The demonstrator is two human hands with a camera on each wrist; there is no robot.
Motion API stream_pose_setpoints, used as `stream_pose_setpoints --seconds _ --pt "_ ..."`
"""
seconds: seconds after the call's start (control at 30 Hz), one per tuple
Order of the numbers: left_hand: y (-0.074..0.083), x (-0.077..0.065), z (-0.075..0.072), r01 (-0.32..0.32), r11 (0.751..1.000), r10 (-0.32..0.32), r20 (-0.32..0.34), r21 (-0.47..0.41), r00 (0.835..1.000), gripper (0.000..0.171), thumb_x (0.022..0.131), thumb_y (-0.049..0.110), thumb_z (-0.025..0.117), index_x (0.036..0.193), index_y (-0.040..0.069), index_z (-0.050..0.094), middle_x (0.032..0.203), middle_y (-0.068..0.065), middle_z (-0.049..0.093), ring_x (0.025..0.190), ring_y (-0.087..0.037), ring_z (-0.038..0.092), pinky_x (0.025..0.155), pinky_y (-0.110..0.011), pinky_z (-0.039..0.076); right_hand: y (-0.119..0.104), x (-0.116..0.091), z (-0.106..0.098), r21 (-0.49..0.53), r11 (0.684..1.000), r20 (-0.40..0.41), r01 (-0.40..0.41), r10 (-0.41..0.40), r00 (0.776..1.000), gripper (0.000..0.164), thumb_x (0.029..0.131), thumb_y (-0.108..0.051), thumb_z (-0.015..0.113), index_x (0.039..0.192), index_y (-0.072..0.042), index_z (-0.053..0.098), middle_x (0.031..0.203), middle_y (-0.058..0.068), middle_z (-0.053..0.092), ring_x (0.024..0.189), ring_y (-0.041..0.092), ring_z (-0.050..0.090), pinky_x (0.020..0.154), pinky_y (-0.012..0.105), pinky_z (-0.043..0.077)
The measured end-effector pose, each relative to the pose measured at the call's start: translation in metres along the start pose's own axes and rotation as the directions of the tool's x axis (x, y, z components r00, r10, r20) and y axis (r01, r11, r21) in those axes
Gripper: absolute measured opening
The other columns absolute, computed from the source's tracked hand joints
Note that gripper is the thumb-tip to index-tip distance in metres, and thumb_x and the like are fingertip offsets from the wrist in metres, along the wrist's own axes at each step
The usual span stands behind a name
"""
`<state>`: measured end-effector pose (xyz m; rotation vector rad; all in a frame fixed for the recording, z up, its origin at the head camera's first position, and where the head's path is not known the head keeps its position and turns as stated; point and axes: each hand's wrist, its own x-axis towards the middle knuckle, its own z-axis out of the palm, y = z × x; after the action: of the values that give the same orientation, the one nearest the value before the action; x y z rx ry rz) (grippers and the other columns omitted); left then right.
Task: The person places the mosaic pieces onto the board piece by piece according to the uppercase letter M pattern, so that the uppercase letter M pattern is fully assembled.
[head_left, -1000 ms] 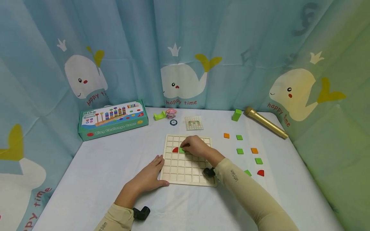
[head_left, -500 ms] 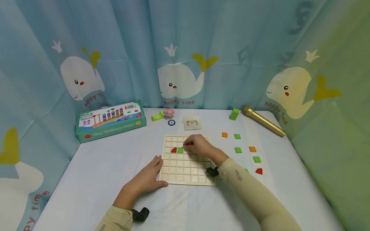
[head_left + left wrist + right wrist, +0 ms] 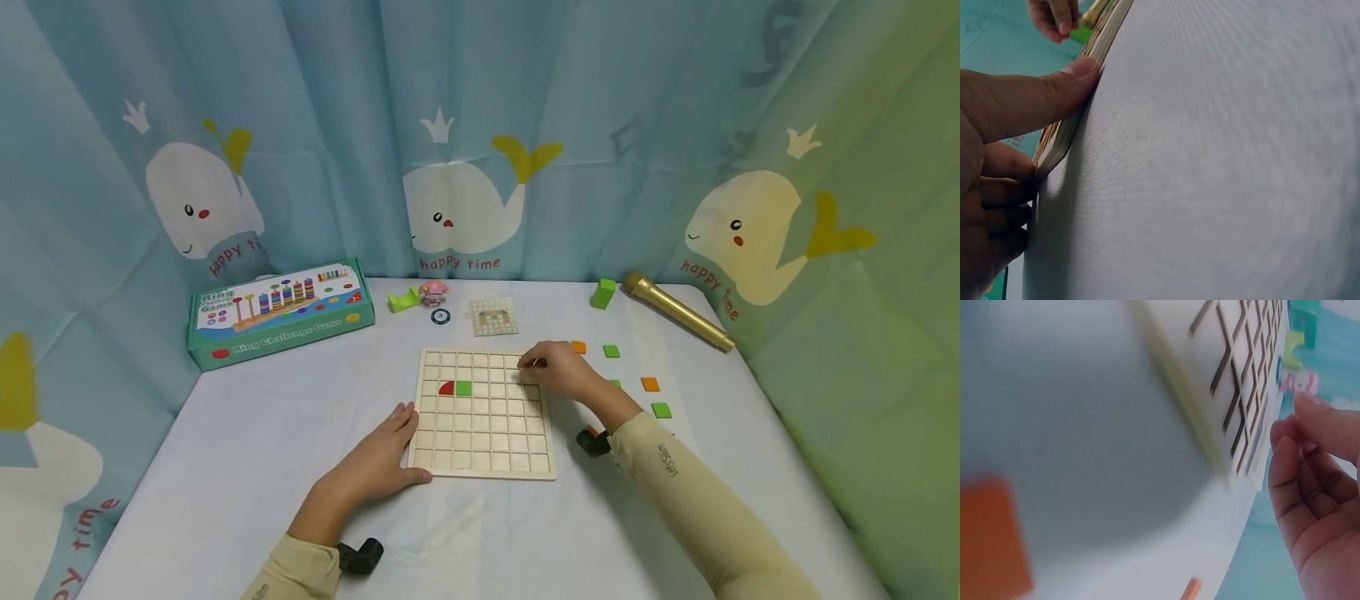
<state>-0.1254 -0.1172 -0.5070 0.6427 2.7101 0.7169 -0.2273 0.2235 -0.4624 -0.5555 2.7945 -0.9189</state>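
My left hand (image 3: 378, 457) rests at the near left corner of a wooden grid board (image 3: 480, 442). Its thumb (image 3: 1063, 94) lies along the front edge, and the fingers touch the left side, spread and fairly straight. On the board a red quarter-circle tile (image 3: 447, 388) sits beside a green square tile (image 3: 463, 388) in neighbouring cells. Over the board's far right edge is my right hand (image 3: 561, 371), raised with its fingers loosely bent. No tile shows between the thumb and fingertips (image 3: 1282, 447) in the right wrist view.
Right of the board lie loose green tiles (image 3: 662, 410) and orange tiles (image 3: 650, 384), some partly behind the right arm. A pattern card (image 3: 493, 317), a pink figurine (image 3: 433, 292), a green block (image 3: 603, 293), a gold microphone (image 3: 678, 311) and a game box (image 3: 281, 312) stand farther back.
My right hand has let go of the green square tile, which lies next to the red one, and moved right across the board. The left hand stays at the corner.
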Motion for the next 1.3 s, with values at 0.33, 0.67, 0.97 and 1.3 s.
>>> stream_pose_setpoints --seconds 0.33,0.67,0.97,1.3 --pt "0.0 0.0 0.0 -0.012 1.0 0.012 -0.002 0.001 1.0 0.1 0.084 0.044 0.081 0.155 -0.005 0.031 0.164 -0.016 0.023 0.152 -0.031 0.017 0.118 -0.046 0.028 0.021 -0.022 -0.022 -0.006 0.995 -0.066 -0.104 0.104 0.992 0.014 0.094 -0.011 0.071 0.106 -0.005 0.077 0.1 0.006 0.071 0.091 0.023 0.064 0.074 0.036 0.053" --pt "0.0 0.0 0.0 -0.02 1.0 0.02 -0.003 0.004 1.0 0.099 0.084 0.044 0.081 0.155 -0.005 0.032 0.164 -0.017 0.023 0.152 -0.031 0.017 0.117 -0.047 0.029 0.049 -0.047 -0.045 0.0 0.99 -0.12 -0.141 0.14 0.983 0.018 0.095 -0.011 0.07 0.11 -0.001 0.075 0.107 0.011 0.07 0.096 0.028 0.064 0.074 0.037 0.053" --pt "0.0 0.0 0.001 -0.017 1.0 0.017 -0.002 0.006 1.0 0.1 0.083 0.045 0.081 0.155 -0.004 0.031 0.164 -0.016 0.023 0.152 -0.031 0.017 0.117 -0.047 0.029 0.075 -0.067 -0.059 -0.008 0.967 -0.138 -0.256 0.253 0.958 0.02 0.096 -0.014 0.069 0.112 -0.003 0.075 0.112 0.016 0.069 0.095 0.029 0.062 0.072 0.036 0.052" --pt "0.0 -0.001 0.001 -0.01 1.0 0.01 0.003 0.012 1.0 0.099 0.083 0.045 0.081 0.154 -0.005 0.032 0.164 -0.016 0.023 0.152 -0.031 0.017 0.117 -0.047 0.028 0.102 -0.091 -0.075 -0.002 0.949 -0.159 -0.314 0.31 0.937 0.02 0.097 -0.014 0.068 0.111 -0.001 0.074 0.099 0.014 0.069 0.082 0.026 0.063 0.066 0.034 0.052"
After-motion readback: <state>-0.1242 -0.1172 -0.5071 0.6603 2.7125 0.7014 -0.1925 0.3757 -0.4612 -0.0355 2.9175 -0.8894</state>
